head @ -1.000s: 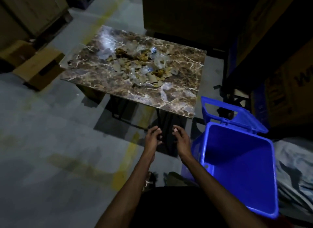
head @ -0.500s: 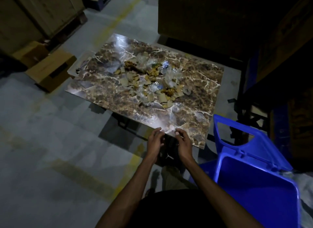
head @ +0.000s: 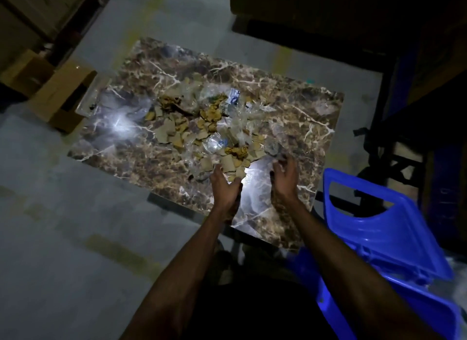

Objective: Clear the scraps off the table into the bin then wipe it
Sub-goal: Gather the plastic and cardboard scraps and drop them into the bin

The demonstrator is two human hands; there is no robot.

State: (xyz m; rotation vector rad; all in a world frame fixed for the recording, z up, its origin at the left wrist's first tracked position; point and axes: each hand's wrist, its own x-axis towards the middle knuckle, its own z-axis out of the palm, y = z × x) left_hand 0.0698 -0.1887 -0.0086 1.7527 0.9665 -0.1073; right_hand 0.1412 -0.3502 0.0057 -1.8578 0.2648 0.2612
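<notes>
A: Where are the scraps (head: 202, 127)?
B: Mid-desk (head: 303, 117); bin (head: 374, 228) is right. My left hand (head: 223, 185) and right hand (head: 284, 172), grip spread, reach the pile's near edge.
A: Handling?
B: Light, loose, crinkly; I'd scoop from both sides

Both forearms bare to the bottom frame edge, no sleeves, watch, bands or gloves visible. Left hand (head: 225, 188) and right hand (head: 284, 176) are ungloved too; no rings that I can make out in this light. Between the arms at the near edge there's a dark garment (head: 252, 312), black or close to it, no markings readable, and footwear below it is too dim to tell.
</notes>
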